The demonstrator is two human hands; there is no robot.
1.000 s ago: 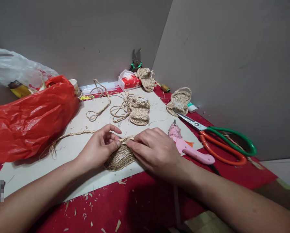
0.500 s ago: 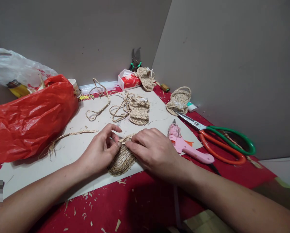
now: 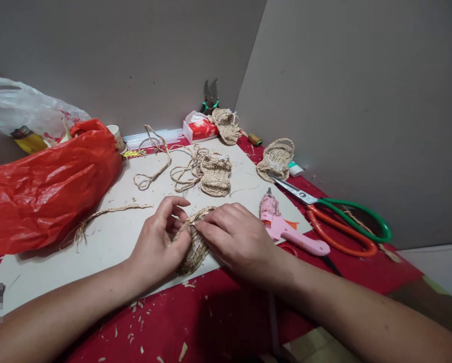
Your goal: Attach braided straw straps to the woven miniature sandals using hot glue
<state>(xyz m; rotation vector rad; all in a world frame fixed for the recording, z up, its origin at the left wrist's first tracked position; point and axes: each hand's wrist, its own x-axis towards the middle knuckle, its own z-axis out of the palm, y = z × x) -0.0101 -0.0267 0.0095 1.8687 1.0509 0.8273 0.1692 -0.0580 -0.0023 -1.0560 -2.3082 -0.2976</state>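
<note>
No legible txt or nos.

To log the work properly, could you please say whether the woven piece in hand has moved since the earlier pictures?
Yes; the near end of the woven piece now lies closer to the near edge of the pale board.

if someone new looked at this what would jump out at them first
Probably the big red plastic bag filling the left side. Next, likely the large scissors at the right, one handle loop green and the other orange-red, near the pink glue gun. Then the left hand and right hand at lower centre, holding a woven straw-coloured piece.
</note>
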